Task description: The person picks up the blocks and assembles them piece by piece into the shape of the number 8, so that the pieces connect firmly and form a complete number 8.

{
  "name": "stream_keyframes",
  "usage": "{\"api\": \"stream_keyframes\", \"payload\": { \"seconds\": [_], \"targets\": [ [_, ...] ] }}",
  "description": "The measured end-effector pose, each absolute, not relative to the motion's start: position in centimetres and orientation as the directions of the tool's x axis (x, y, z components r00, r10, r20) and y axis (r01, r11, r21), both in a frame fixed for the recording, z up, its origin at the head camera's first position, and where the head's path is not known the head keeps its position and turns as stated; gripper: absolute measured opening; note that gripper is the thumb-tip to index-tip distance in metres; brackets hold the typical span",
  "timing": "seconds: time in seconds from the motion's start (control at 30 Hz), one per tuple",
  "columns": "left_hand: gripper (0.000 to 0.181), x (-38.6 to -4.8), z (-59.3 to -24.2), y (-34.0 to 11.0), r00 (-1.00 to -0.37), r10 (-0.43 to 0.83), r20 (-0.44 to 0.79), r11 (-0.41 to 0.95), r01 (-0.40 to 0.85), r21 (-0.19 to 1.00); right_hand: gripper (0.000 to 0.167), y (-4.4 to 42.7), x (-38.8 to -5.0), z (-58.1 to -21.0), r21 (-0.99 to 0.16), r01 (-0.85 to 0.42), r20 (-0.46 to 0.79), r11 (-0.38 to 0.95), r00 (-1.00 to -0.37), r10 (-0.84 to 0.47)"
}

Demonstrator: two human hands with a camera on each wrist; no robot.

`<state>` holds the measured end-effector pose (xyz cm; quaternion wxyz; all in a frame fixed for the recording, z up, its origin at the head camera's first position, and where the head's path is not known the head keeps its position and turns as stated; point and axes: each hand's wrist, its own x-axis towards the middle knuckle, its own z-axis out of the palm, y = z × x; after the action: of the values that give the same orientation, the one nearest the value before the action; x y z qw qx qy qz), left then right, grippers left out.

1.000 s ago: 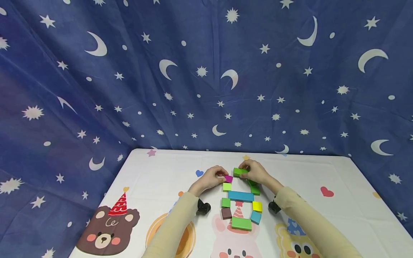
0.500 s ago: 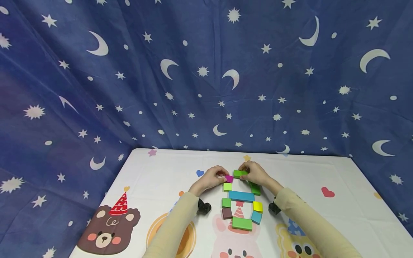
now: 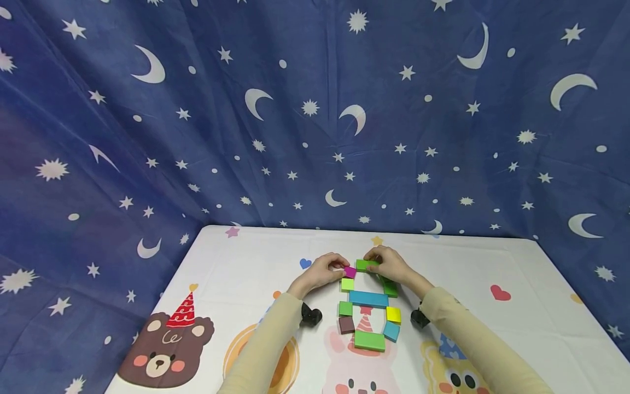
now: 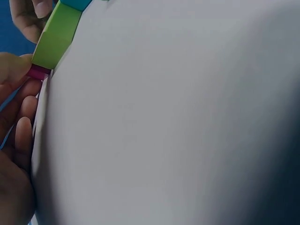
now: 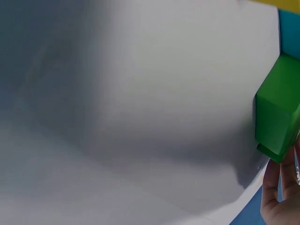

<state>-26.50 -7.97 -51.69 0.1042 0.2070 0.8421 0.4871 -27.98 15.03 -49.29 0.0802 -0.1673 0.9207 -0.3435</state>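
My left hand [image 3: 322, 272] pinches a small magenta block [image 3: 350, 272] between thumb and fingers; in the left wrist view the magenta block [image 4: 38, 71] adjoins a lime block [image 4: 58, 35]. My right hand [image 3: 391, 264] holds a green block [image 3: 363, 265] at the far end of a ring of blocks, its fingers covering the block's right part. Close under that hand lies a darker green block [image 3: 391, 288], partly hidden. In the right wrist view, fingertips [image 5: 270, 180] reach just beyond a green block [image 5: 276, 108]. A long blue block [image 3: 368, 299] crosses the ring's middle.
Nearer me, the lower ring has a green block [image 3: 345, 308], a brown block [image 3: 346, 324], a long green block [image 3: 369, 340], a blue block [image 3: 391, 331] and a yellow block [image 3: 393, 315]. The white printed tablecloth [image 3: 541, 328] ends at a blue starry curtain [image 3: 315, 137].
Both hands stay almost where they were, still holding the magenta and green blocks. The whole head view has shifted very slightly; no block has plainly moved.
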Motion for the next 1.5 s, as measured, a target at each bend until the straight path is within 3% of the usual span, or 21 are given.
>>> {"api": "stream_keyframes", "payload": {
  "seconds": [0.23,0.5,0.83,1.5],
  "targets": [
    [0.026,-24.9,-49.0,-7.9,-0.881,0.472,0.033,0.372,0.233,0.898,0.018,15.4,-28.0,-49.4,-0.662,-0.277,-0.012,0.696,-0.925,-0.38],
    [0.026,-26.5,-51.7,-7.5,-0.901,0.435,0.009,0.411,0.207,0.888,0.022,15.6,-27.9,-49.3,-0.668,-0.26,-0.021,0.698,-0.93,-0.366],
    [0.023,-26.6,-51.7,-7.3,-0.919,0.394,-0.007,0.468,0.194,0.862,0.025,16.4,-27.0,-48.5,-0.693,-0.205,-0.019,0.691,-0.953,-0.303],
    [0.038,-25.0,-48.9,-10.5,-0.947,0.315,0.066,0.524,0.231,0.82,0.025,18.7,-23.3,-45.9,-0.68,-0.279,0.188,0.678,-0.96,-0.207]
  ]
}}
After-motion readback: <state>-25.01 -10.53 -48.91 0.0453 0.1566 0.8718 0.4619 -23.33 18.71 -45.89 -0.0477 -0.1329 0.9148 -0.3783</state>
